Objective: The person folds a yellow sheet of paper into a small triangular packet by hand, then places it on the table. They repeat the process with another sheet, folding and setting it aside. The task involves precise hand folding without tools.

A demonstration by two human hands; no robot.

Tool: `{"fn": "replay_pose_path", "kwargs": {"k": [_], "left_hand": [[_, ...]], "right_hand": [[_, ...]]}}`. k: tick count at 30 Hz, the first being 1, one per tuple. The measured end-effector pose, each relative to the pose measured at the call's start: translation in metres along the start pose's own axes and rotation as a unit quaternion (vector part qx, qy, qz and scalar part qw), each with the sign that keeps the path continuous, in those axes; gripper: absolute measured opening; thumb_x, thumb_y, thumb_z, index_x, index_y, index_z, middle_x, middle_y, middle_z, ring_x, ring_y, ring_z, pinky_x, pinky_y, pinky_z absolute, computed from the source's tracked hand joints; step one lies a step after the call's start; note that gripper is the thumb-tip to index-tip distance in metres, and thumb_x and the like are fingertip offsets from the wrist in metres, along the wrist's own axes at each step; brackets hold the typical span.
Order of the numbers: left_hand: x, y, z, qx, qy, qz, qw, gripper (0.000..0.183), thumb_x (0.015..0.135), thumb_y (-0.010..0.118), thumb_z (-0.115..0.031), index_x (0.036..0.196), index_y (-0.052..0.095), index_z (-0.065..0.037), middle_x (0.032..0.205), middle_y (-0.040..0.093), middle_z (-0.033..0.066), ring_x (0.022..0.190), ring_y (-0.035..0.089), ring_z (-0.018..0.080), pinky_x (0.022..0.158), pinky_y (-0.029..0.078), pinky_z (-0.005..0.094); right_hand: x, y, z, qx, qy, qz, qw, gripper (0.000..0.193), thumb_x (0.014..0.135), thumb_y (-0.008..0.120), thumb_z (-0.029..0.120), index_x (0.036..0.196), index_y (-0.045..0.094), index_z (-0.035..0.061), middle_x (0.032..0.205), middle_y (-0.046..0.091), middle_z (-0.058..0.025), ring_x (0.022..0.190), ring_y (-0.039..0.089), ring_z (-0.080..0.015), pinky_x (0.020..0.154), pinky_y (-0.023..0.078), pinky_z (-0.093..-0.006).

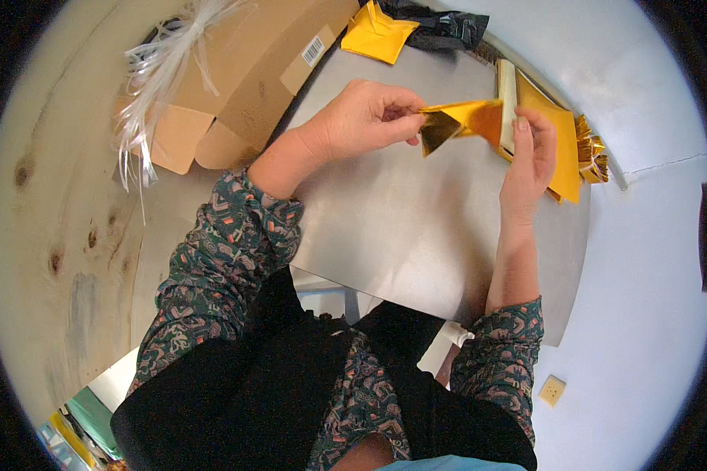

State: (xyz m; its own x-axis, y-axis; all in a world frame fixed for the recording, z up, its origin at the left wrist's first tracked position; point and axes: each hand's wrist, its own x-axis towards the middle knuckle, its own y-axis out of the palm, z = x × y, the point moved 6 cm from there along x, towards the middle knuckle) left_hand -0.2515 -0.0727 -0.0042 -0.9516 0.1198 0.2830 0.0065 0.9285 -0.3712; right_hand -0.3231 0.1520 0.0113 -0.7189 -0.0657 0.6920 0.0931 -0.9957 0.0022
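My left hand [375,116] pinches one end of a folded piece of shiny gold foil paper [465,120] between thumb and fingers. Held above the grey metal tabletop [385,212], the foil stretches rightward, with a dark reflective triangular flap hanging near my left fingers. My right hand [531,157] is raised by its far end, thumb and index finger drawn together. Whether those fingertips grip the foil is not plain. Right behind them lie a cream-coloured strip [507,94] and a stack of gold paper sheets [559,129].
An open cardboard box [251,86] occupies the left, with white plastic strips [173,63] draped over it. At the back sit a gold folded piece [379,33] and black plastic [452,30]. Bundled gold foil pieces [592,153] rest against the right wall [644,235].
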Motion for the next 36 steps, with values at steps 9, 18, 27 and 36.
{"fn": "replay_pose_path", "kwargs": {"k": [9, 18, 27, 36], "left_hand": [[-0.002, 0.017, -0.013, -0.068, 0.002, 0.047, 0.997, 0.027, 0.103, 0.064, -0.017, 0.123, 0.070, 0.000, 0.096, 0.074, 0.0032, 0.087, 0.068, 0.0081, 0.079, 0.057, 0.0245], [0.002, 0.014, -0.004, -0.107, 0.008, 0.031, 0.994, 0.028, 0.103, 0.064, -0.019, 0.123, 0.072, -0.001, 0.098, 0.074, 0.0033, 0.087, 0.067, 0.0087, 0.080, 0.057, 0.0245], [0.003, 0.013, 0.001, -0.128, -0.013, 0.018, 0.992, 0.024, 0.103, 0.065, -0.019, 0.115, 0.074, -0.001, 0.094, 0.073, 0.0015, 0.085, 0.067, 0.0071, 0.079, 0.057, 0.0236], [0.003, 0.011, 0.005, -0.138, -0.032, 0.006, 0.990, 0.024, 0.103, 0.064, -0.021, 0.113, 0.074, -0.001, 0.094, 0.073, 0.0020, 0.084, 0.067, 0.0072, 0.079, 0.057, 0.0243]], "right_hand": [[-0.015, 0.006, -0.016, 0.113, 0.145, 0.106, 0.977, 0.019, 0.107, 0.057, 0.022, 0.110, 0.066, 0.0060, 0.092, 0.061, 0.0033, 0.083, 0.055, -0.0042, 0.075, 0.048, -0.0207], [-0.022, 0.011, -0.015, 0.126, 0.123, 0.073, 0.982, 0.018, 0.108, 0.055, 0.022, 0.110, 0.064, 0.0066, 0.088, 0.057, 0.0041, 0.078, 0.049, -0.0035, 0.070, 0.044, -0.0196], [-0.026, 0.012, -0.018, 0.128, 0.111, 0.072, 0.983, 0.018, 0.108, 0.055, 0.022, 0.112, 0.063, 0.0063, 0.088, 0.054, 0.0044, 0.078, 0.047, -0.0036, 0.069, 0.041, -0.0193], [-0.030, 0.014, -0.022, 0.157, 0.128, 0.124, 0.971, 0.020, 0.111, 0.048, 0.020, 0.115, 0.060, 0.0052, 0.100, 0.059, 0.0008, 0.089, 0.052, -0.0060, 0.081, 0.044, -0.0227]]}}
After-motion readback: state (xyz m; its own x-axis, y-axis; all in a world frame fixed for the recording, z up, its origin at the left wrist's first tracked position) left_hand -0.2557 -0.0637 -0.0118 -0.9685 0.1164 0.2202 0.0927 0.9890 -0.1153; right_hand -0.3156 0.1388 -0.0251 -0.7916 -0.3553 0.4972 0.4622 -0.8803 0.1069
